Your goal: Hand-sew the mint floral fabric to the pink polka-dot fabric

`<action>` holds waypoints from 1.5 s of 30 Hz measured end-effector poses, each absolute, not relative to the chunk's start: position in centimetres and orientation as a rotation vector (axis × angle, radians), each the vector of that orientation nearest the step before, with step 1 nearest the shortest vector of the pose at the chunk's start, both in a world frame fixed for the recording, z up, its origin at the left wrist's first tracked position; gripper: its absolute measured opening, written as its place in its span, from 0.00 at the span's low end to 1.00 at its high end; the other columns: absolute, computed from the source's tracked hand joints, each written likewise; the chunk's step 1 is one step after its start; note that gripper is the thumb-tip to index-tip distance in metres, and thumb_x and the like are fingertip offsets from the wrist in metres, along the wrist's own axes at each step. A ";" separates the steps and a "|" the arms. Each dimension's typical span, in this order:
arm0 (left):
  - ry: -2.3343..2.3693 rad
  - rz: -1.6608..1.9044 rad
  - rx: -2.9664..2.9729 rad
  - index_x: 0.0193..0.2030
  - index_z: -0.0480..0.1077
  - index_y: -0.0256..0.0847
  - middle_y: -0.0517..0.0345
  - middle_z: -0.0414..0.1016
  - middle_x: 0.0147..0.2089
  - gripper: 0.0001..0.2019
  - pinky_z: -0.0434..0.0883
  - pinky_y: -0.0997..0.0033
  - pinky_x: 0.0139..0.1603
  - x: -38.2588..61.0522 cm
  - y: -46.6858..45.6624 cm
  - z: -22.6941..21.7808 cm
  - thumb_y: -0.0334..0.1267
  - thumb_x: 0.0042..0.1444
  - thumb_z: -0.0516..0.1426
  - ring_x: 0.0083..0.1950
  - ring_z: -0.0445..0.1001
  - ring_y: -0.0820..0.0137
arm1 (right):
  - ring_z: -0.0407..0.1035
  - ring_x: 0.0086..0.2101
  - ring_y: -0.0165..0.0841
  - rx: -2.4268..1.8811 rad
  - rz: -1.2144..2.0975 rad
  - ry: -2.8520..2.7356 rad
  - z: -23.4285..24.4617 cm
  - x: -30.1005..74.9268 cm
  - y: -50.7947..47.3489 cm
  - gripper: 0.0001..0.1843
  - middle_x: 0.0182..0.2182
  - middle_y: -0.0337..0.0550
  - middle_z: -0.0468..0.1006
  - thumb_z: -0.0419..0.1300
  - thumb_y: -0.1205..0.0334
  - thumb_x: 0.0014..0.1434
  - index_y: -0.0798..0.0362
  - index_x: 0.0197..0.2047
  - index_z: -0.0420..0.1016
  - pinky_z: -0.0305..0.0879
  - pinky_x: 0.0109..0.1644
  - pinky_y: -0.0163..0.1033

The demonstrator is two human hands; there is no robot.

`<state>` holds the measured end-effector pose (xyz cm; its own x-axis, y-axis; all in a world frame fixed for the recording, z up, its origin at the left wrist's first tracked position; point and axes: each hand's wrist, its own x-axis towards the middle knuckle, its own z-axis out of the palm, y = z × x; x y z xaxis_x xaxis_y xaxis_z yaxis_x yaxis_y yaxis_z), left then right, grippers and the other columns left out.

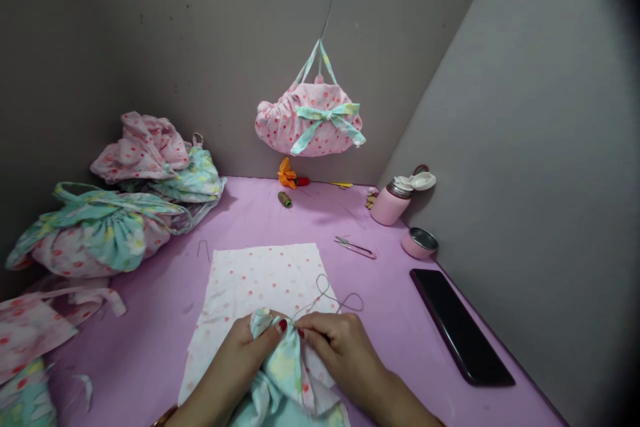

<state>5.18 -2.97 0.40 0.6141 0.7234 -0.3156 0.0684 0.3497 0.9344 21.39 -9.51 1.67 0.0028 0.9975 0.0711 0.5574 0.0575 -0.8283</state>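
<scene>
My left hand (257,340) is closed around a bunched piece of mint-green and yellow floral fabric (283,367), thumb on top near its gathered upper edge. Against that same edge, my right hand (337,340) pinches thumb and forefinger together; whether a needle is between them I cannot tell. A dark grey thread (325,288) comes out at the pinch and loops loosely above the right hand. Pink dotted cloth (320,380) hangs together with the floral fabric beneath my hands. Under them a white sheet of cloth with red dots (260,273) lies flat.
Thread snips (356,247), an olive thread spool (285,199) and an orange cloth flower (287,173) lie farther back. Right: pink flask (390,203), cup-like lid (420,243), black phone (460,327). Left: sewn fabric bags (100,227). A dotted pouch (313,120) hangs above the back edge.
</scene>
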 end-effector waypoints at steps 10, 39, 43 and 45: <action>0.873 0.502 1.500 0.30 0.72 0.38 0.56 0.73 0.29 0.13 0.65 0.72 0.34 5.1 -2.8 0.4 0.45 0.55 0.54 0.32 0.68 0.67 | 0.47 0.17 0.23 -1.613 1.148 -1.334 1.2 21.2 -9.2 0.06 0.15 0.31 0.57 0.56 0.64 0.55 0.57 0.32 0.73 0.42 0.19 0.29; 0.814 0.436 1.298 0.27 0.68 0.38 0.63 0.62 0.24 0.15 0.58 0.77 0.27 5.0 -2.8 0.8 0.50 0.51 0.57 0.26 0.58 0.73 | 0.51 0.18 0.22 -1.386 1.327 -1.131 -0.1 21.3 -8.9 0.13 0.16 0.32 0.61 0.63 0.54 0.51 0.58 0.30 0.75 0.48 0.22 0.29; 0.774 0.399 1.248 0.28 0.67 0.38 0.64 0.61 0.23 0.16 0.57 0.76 0.28 4.9 -2.7 1.1 0.51 0.49 0.57 0.26 0.58 0.73 | 0.57 0.20 0.24 -1.357 1.364 -1.130 0.0 21.4 -8.9 0.16 0.19 0.36 0.68 0.63 0.51 0.50 0.58 0.31 0.76 0.53 0.25 0.30; 0.761 0.398 1.243 0.28 0.68 0.38 0.65 0.60 0.23 0.15 0.57 0.76 0.28 4.9 -2.7 1.4 0.50 0.50 0.57 0.26 0.58 0.73 | 0.58 0.20 0.25 -1.343 1.389 -1.129 0.4 21.4 -8.9 0.17 0.19 0.37 0.69 0.63 0.50 0.50 0.58 0.31 0.76 0.53 0.25 0.30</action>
<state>4.89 -2.72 1.36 0.6962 0.6523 -0.2995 0.1270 0.2988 0.9458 21.44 -8.93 0.38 -0.0361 0.9778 -0.2063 0.0024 -0.2063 -0.9785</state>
